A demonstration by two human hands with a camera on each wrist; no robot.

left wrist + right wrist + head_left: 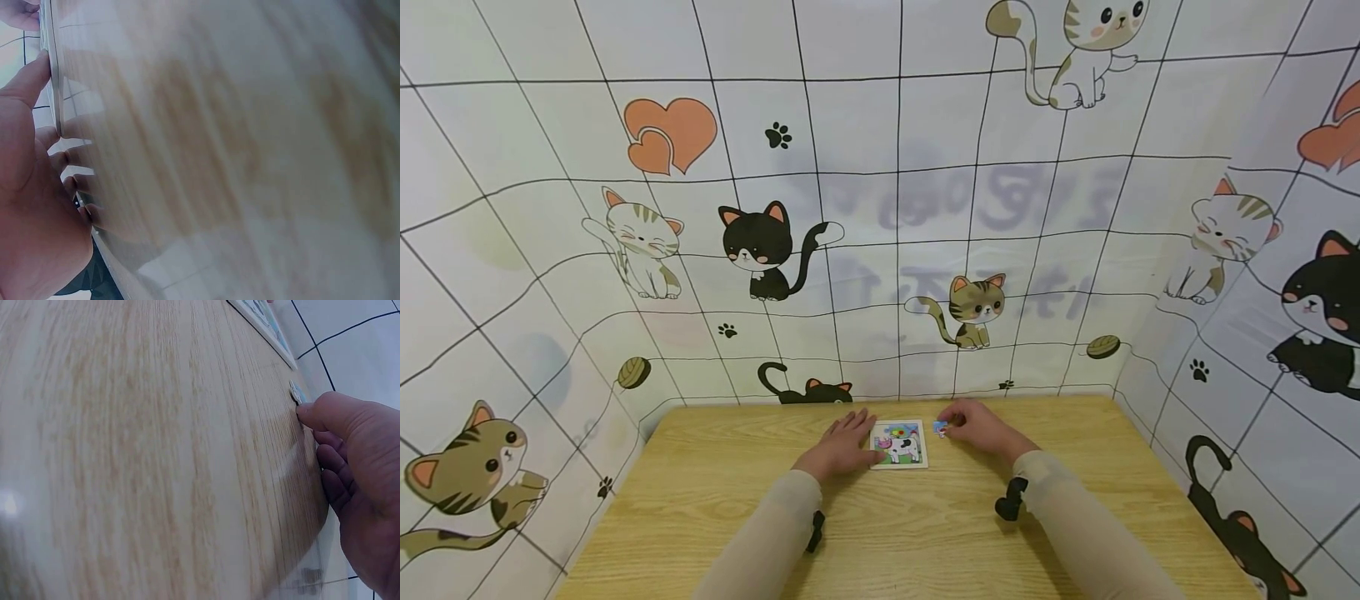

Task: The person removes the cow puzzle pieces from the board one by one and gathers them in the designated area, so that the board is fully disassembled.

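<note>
A small square puzzle board (899, 467) with a pale frame and a cow picture lies toward the far side of the table. My left hand (842, 446) rests at its left side, fingers stretched out and the thumb over the picture's lower left. In the left wrist view, the thumb of the left hand (44, 206) meets the board's edge (55, 87). Just right of the board, my right hand (977, 425) pinches a small blue puzzle piece (939, 427). The right wrist view shows this piece (297, 392) low over the wood, the other fingers curled in.
The wooden table (715, 500) reaches back to a white wall cloth (865, 333) printed with cats and grid lines, which also encloses both sides. Dark straps with small devices (1011, 500) sit at the wrists.
</note>
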